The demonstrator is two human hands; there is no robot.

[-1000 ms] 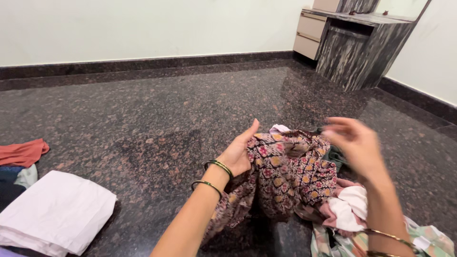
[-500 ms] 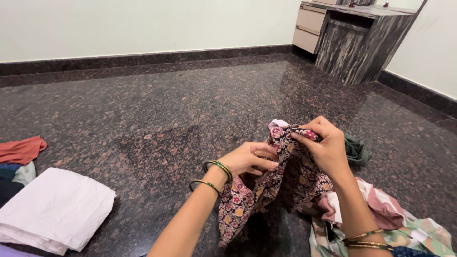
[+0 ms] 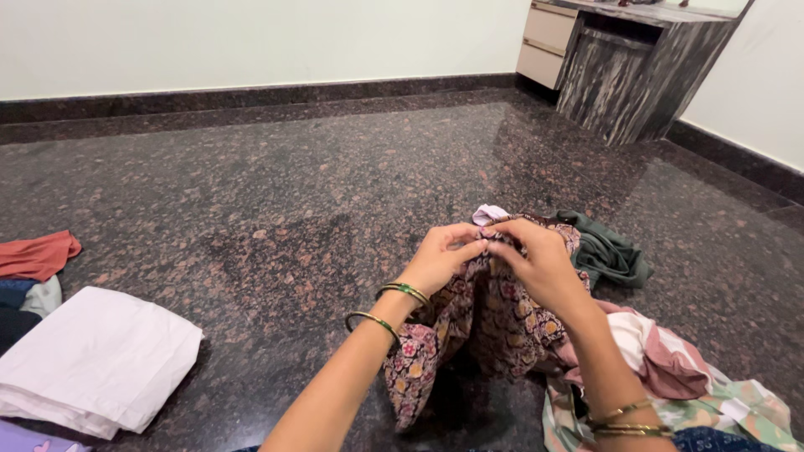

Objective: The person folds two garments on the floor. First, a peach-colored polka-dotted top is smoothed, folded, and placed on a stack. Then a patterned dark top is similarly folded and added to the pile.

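Both hands pinch the top edge of a dark patterned cloth with pink and orange flowers. My left hand grips it from the left, with two green bangles on the wrist. My right hand grips it from the right, fingertips meeting the left hand's. The cloth hangs down from my fingers onto the dark granite floor. A pale pink bit of fabric shows just above my fingertips.
A dark green garment lies behind my right hand. A striped pink and white cloth and a light floral cloth lie at lower right. A folded white cloth and a red cloth sit at left. A cabinet stands at back right.
My hands were apart over the patterned cloth a second ago. They have come together and now pinch its top edge side by side, lifting it slightly.
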